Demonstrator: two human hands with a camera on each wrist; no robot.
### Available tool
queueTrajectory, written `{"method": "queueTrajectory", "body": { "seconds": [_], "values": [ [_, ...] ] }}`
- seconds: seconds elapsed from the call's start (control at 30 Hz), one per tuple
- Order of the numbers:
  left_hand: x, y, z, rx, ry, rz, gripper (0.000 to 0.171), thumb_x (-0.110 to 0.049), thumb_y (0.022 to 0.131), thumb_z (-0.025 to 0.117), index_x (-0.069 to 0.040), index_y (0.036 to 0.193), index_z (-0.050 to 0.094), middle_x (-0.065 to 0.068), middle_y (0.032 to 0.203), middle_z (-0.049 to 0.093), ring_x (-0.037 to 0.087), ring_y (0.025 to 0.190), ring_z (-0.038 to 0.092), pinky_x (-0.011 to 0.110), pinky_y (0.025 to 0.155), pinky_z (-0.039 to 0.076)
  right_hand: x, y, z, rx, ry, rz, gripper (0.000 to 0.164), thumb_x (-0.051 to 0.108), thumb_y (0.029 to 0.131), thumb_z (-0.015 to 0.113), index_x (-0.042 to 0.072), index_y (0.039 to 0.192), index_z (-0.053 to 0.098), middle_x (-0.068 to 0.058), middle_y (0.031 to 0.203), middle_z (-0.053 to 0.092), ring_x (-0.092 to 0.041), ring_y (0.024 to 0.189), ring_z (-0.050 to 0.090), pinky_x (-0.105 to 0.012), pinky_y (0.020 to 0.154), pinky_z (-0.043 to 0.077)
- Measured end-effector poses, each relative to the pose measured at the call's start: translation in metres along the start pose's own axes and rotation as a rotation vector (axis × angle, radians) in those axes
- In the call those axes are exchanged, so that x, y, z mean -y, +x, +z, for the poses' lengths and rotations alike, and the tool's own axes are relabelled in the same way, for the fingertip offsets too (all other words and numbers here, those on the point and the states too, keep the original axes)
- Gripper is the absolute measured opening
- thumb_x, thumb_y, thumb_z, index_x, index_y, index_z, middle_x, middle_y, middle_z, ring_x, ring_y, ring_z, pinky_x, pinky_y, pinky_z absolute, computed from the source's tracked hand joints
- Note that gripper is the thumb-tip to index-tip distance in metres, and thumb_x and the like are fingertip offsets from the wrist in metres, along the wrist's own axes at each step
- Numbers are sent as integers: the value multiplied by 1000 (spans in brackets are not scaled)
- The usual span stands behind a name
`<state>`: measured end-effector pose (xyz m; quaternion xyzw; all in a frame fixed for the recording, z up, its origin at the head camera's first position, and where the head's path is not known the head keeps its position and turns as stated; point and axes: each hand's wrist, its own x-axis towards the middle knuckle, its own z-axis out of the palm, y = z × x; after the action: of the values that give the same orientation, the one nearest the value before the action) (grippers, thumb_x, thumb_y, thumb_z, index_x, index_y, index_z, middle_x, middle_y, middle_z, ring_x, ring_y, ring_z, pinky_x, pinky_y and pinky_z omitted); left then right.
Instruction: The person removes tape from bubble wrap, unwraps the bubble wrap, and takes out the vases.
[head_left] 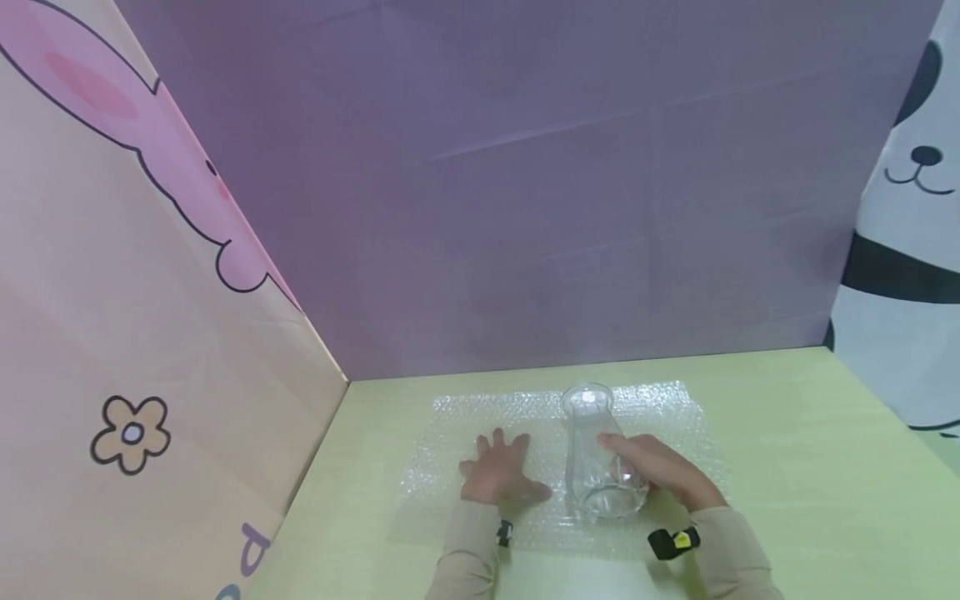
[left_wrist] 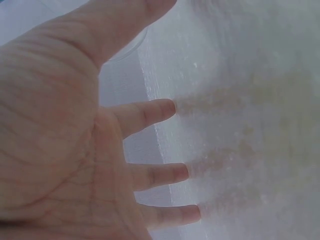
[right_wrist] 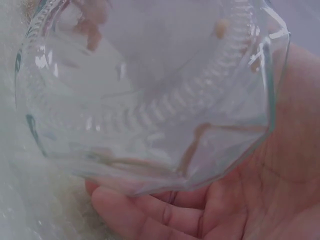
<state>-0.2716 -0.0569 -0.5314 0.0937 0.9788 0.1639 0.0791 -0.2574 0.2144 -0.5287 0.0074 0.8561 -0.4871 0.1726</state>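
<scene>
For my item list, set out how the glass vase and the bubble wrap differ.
Shape: the glass vase is hollow with a flared rim, while the bubble wrap is a flat, bumpy sheet. Size: the bubble wrap spreads much wider than the glass vase. State: the right hand grips the glass vase; the left hand is spread over the bubble wrap. Both are see-through.

One vase [head_left: 587,457], one bubble-wrap sheet [head_left: 544,443]

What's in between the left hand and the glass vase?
Just bubble wrap: the head view shows it between the left hand and the glass vase.
</scene>
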Motion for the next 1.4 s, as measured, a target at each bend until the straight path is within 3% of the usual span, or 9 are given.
{"method": "queueTrajectory", "body": {
  "seconds": [0.1,0.33,0.57,0.87,1.4],
  "values": [
    [0,0,0,4,-11,-5,101,-60,67,87,-24,152,48,27,160,37,58,143,34,85,93,38,0,0,0,0,5,-5,79,68,97,49,-2,131,62,-14,123,68,-25,107,64,-55,94,54],
    [0,0,-1,12,-12,-11,102,-62,68,86,-24,154,46,26,162,35,57,145,32,86,96,36,2,0,0,1,13,-16,74,65,98,49,-1,129,63,-11,114,68,-23,99,63,-41,83,54],
    [1,1,0,22,-8,-16,103,-62,68,86,-24,155,44,26,162,33,57,146,31,86,97,35,2,1,-1,1,19,-25,72,65,98,48,1,127,64,-11,115,69,-24,100,63,-44,86,55],
    [2,3,1,35,-7,-18,104,-63,68,86,-25,155,43,25,163,33,55,147,30,87,99,34,2,0,-4,-6,49,-25,67,63,100,46,3,121,67,-8,101,68,-21,87,60,-32,69,50],
    [1,2,0,32,-1,-12,102,-62,69,86,-25,154,45,25,161,35,56,145,32,87,97,34,3,-1,-6,-20,50,-41,69,60,101,48,-1,130,62,-11,104,67,-22,91,60,-32,72,50]
  ]
}}
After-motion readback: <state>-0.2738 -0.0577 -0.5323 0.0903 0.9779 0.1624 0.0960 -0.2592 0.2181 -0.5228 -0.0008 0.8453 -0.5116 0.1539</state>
